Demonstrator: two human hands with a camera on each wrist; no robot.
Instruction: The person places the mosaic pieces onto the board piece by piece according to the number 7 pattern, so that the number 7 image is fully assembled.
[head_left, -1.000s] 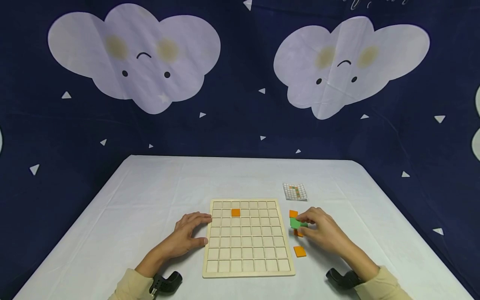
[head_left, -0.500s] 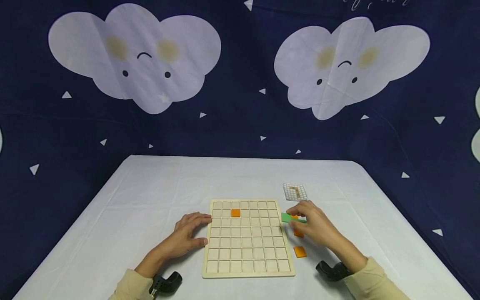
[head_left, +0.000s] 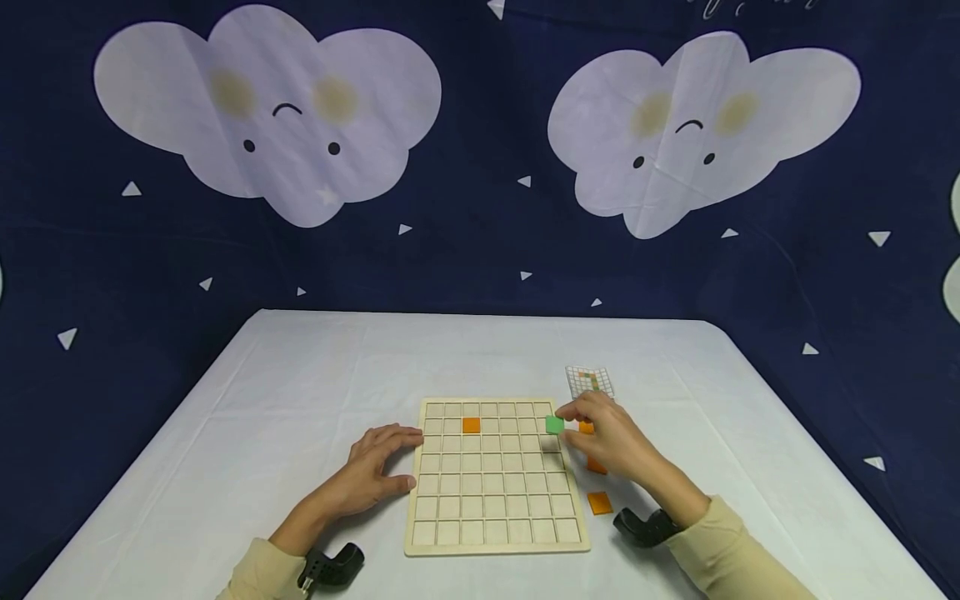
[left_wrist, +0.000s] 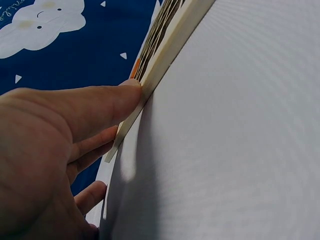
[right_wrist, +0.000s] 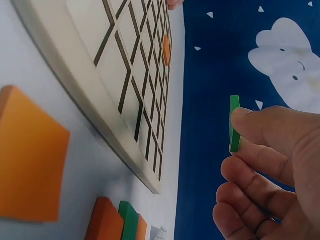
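Right hand (head_left: 611, 437) pinches green tile (head_left: 553, 425) above wooden board (head_left: 493, 483), right of centre in head frame; left hand (head_left: 375, 472), fingers loose, touches board's left edge. Judgement: light edge grip, tile level, board steadied.

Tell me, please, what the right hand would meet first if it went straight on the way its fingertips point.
Probably the orange tile on the wooden board, which lies in line leftward; but the right hand, pinching a green tile, appears raised, so it might pass above.
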